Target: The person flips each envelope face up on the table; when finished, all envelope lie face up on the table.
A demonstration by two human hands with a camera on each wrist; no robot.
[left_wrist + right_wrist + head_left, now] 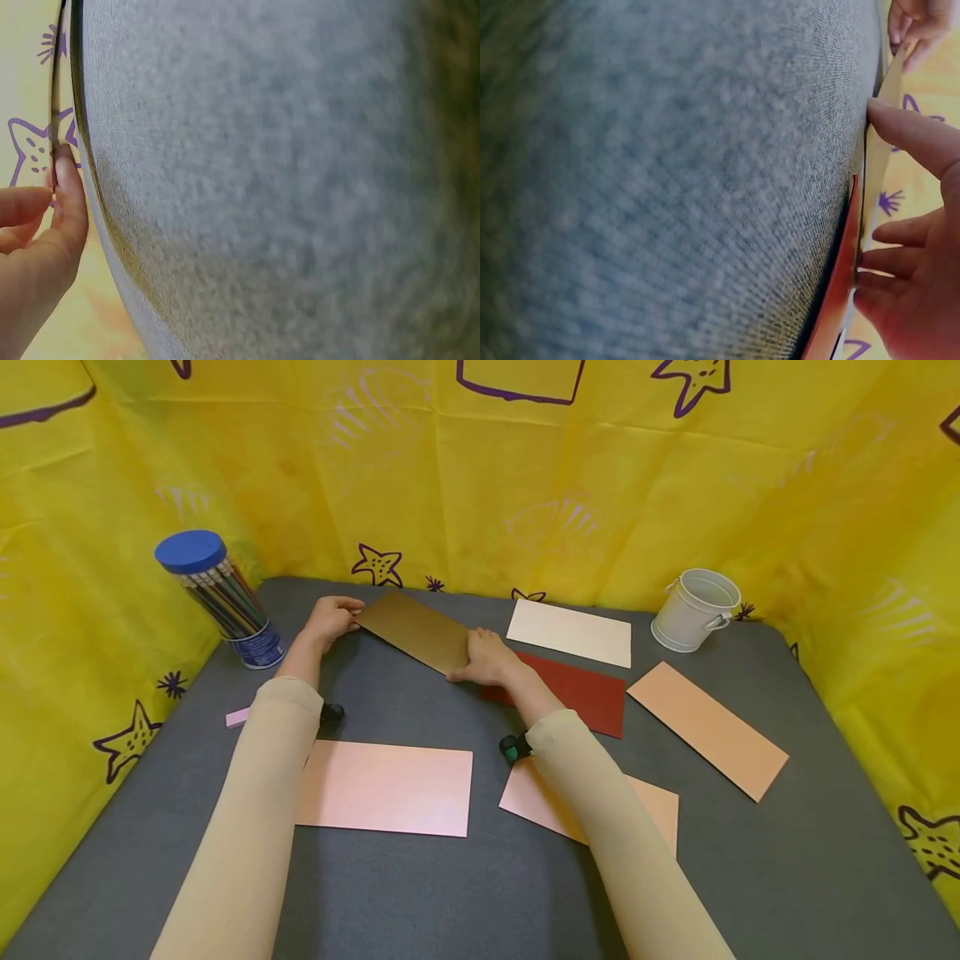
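Observation:
A golden-brown card [416, 631] is lifted a little off the grey table [787, 868], tilted, at the back middle. My left hand [348, 614] pinches its left end; in the left wrist view the fingers [64, 195] hold the thin card edge [56, 112]. My right hand [472, 660] grips its right end, lying over a dark red card [588, 693]. The right wrist view shows the thumb [911, 135] on one face of the brown card [874, 172], the other fingers on the opposite face, and the red card [840, 285] beneath.
A clear tub of pencils with a blue lid [217, 597] stands back left, a white bucket [693, 608] back right. A cream card [570, 632], two peach cards [708, 729] [656, 806], a pink card [386, 787] and a pink eraser [237, 717] lie about. Yellow cloth [480, 485] walls the table.

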